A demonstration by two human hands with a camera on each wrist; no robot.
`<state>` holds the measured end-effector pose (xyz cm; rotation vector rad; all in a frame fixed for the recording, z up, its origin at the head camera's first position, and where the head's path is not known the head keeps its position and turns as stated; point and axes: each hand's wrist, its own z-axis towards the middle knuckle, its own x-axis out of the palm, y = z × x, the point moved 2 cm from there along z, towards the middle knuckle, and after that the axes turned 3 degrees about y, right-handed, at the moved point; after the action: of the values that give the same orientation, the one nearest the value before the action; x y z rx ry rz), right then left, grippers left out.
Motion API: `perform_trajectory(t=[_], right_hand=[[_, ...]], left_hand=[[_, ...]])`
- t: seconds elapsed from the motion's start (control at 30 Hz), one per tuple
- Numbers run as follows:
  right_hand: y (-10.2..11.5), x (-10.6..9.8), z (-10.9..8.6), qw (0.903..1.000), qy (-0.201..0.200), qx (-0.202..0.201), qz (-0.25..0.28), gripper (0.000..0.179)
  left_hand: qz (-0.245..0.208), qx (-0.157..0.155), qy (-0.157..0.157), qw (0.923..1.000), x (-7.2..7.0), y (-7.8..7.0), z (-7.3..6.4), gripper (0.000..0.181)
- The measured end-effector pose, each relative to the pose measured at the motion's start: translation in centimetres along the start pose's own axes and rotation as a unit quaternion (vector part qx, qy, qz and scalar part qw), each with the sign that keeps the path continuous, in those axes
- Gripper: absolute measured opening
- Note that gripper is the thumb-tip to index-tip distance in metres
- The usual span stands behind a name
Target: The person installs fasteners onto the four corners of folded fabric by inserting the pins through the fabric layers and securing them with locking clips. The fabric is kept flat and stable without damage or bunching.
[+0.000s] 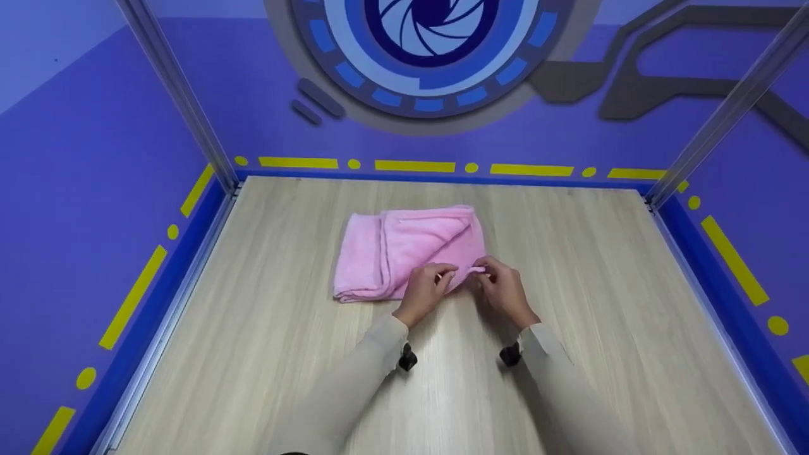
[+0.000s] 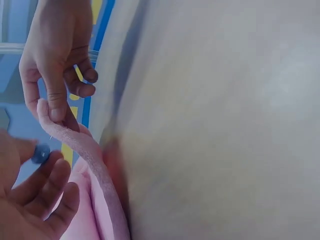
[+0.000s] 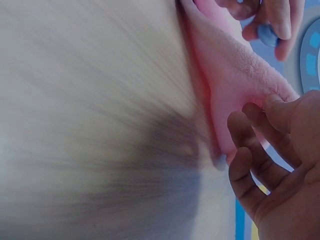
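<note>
A folded pink plush towel (image 1: 360,253) lies on the table, its top layer crossed by a slanting fold. My left hand (image 1: 426,291) is over its near edge, and its thumb and finger pinch a pin with a round blue head (image 2: 41,153). A thin point shows beyond that head in the left wrist view. At the towel's near right corner, my right hand (image 1: 504,291) pinches the edge between thumb and forefinger and raises it off the table. The right hand's other fingers (image 3: 241,165) are loosely bent. The pin's head is close beside the lifted edge.
The pale wooden table (image 1: 253,354) runs to a blue back wall (image 1: 221,95) with yellow dashes. Metal posts (image 1: 183,95) stand at both back corners, with blue side panels along the left and right edges.
</note>
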<state>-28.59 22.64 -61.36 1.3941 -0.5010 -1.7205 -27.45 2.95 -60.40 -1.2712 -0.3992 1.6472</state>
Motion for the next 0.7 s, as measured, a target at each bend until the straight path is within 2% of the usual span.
perform_trajectory(t=[0.1, 0.23, 0.53, 0.7], right_hand=[[0.0, 0.0, 0.0, 1.0, 0.007, 0.005, 0.004, 0.015], [0.1, 0.0, 0.0, 0.9999, 0.008, 0.008, 0.01, 0.02], [0.4, 0.2, 0.0, 0.9996, 0.004, -0.009, 0.026, 0.025], [0.3, 0.1, 0.0, 0.9994, 0.011, -0.002, 0.033, 0.023]], left_hand=[[-0.007, -0.016, -0.019, 0.9997, 0.2, 0.0, 0.5, 0.02], [-0.013, -0.031, -0.019, 0.9993, 0.7, 0.1, 1.0, 0.02], [-0.102, -0.061, -0.028, 0.9925, 1.5, 0.6, 1.3, 0.017], [-0.137, -0.073, -0.031, 0.9873, 1.7, 0.5, 1.4, 0.02]])
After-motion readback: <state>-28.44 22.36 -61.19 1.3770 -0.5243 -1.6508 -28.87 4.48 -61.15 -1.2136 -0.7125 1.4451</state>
